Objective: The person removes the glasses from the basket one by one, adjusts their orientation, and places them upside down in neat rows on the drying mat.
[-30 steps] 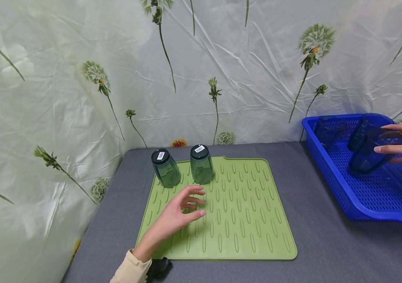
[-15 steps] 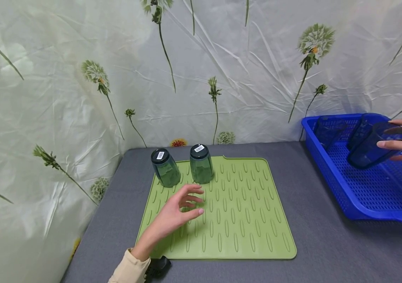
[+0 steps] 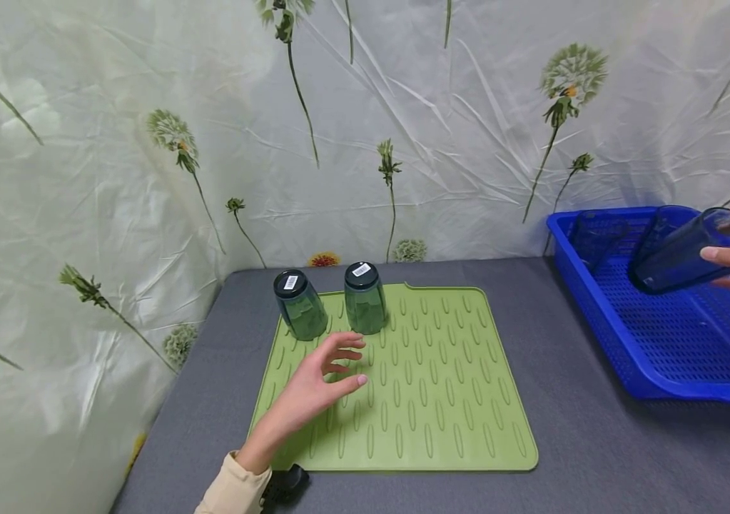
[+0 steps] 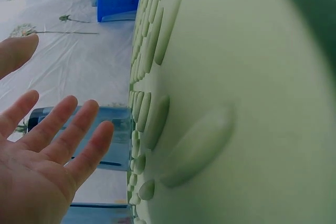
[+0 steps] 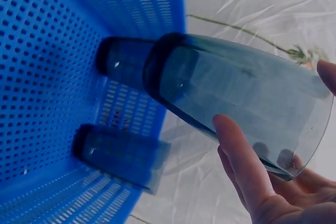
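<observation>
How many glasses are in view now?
5: two upside-down glasses on the green mat, one glass in the right hand, two glasses in the blue basket; more may be hidden.

My left arm [image 3: 262, 444] reaches up from the bottom of the head view, its sleeve [image 3: 235, 487] ending near the wrist. My left hand [image 3: 313, 385] hovers, fingers [image 4: 73, 131] relaxed and spread, thumb held apart. My right hand [image 5: 268, 200], partly cut off at the right edge, grips with thumb and curled fingers.
</observation>
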`<state>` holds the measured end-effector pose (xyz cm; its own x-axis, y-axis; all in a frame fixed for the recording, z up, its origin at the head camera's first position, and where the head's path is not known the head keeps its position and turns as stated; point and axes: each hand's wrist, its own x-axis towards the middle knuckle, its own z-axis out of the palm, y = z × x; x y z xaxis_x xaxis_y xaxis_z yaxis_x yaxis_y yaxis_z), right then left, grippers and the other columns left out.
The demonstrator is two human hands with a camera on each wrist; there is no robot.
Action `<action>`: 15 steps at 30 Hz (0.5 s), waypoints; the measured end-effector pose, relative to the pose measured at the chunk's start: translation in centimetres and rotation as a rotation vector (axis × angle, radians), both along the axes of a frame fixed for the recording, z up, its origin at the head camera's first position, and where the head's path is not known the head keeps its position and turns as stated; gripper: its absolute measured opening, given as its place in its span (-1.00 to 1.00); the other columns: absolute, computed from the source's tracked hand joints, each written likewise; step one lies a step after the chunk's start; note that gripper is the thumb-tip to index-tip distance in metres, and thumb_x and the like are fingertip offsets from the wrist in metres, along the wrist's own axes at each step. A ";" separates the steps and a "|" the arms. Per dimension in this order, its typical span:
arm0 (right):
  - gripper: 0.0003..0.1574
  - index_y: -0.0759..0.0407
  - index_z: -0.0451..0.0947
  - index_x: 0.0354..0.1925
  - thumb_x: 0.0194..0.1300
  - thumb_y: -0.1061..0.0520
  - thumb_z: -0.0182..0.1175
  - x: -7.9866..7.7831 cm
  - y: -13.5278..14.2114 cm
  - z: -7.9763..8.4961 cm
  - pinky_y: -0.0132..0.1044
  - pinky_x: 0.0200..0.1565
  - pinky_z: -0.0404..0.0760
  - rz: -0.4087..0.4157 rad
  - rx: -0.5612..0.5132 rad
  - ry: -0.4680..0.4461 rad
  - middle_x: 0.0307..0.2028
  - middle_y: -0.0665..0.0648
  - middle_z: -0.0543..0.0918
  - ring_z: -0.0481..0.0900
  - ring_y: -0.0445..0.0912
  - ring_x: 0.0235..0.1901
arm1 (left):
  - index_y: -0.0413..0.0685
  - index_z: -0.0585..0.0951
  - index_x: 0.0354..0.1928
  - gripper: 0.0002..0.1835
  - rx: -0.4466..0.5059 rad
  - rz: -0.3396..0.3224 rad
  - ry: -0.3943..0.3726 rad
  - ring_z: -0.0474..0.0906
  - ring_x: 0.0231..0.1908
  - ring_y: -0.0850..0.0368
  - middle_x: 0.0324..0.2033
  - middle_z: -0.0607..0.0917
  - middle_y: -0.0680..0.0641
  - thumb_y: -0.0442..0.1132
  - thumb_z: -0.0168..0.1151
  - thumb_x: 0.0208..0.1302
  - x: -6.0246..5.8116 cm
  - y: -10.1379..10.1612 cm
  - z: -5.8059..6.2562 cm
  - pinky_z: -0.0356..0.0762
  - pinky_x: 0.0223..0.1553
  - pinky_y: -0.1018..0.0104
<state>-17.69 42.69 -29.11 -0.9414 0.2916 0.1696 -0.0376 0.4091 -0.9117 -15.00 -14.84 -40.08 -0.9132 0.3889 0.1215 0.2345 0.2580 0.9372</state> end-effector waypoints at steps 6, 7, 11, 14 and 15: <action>-0.25 -0.40 0.20 0.29 0.37 0.27 0.18 0.8 -0.9 0.5 -0.66 -0.53 0.51 -0.013 0.097 0.023 -0.08 -0.36 0.33 0.39 -0.57 -0.31 | 0.15 0.47 0.24 -0.42 0.027 -0.013 0.012 0.49 0.15 0.00 0.17 0.54 -0.18 -0.27 0.43 0.19 -0.1 -0.2 -0.1 0.47 0.14 -0.07; -0.21 -0.41 0.14 0.34 0.38 0.25 0.17 0.9 -1.1 0.5 -0.69 -0.52 0.49 -0.023 0.126 0.016 0.03 -0.30 0.35 0.43 -0.51 -0.18 | 0.15 0.47 0.24 -0.42 0.029 -0.013 0.015 0.49 0.15 -0.01 0.17 0.54 -0.19 -0.27 0.43 0.19 -0.1 -0.2 -0.1 0.48 0.14 -0.07; -0.10 -0.30 0.06 0.46 0.37 0.30 0.17 0.4 0.6 -1.4 -0.70 -0.47 0.50 -0.024 0.074 0.091 0.29 -0.11 0.28 0.41 -0.35 0.11 | 0.16 0.46 0.25 -0.42 0.024 -0.009 0.024 0.49 0.14 0.02 0.17 0.54 -0.19 -0.27 0.42 0.20 -0.1 -0.3 -0.2 0.49 0.12 -0.05; -0.08 -0.16 0.11 0.47 0.34 0.47 0.10 -0.9 3.8 -3.7 -0.52 -0.42 0.64 0.088 -0.221 0.203 0.35 -0.05 0.25 0.42 -0.27 0.15 | 0.16 0.46 0.25 -0.42 0.022 -0.010 0.025 0.49 0.15 0.02 0.18 0.54 -0.18 -0.26 0.42 0.20 -0.1 -0.3 -0.3 0.50 0.12 -0.02; -0.07 -0.09 0.13 0.46 0.31 0.55 0.07 -1.3 4.9 -4.6 -0.42 -0.39 0.69 0.132 -0.341 0.256 0.35 -0.03 0.27 0.45 -0.24 0.15 | 0.16 0.46 0.25 -0.42 0.019 -0.010 0.025 0.49 0.15 0.02 0.18 0.54 -0.18 -0.25 0.42 0.21 -0.1 -0.3 -0.3 0.50 0.12 -0.01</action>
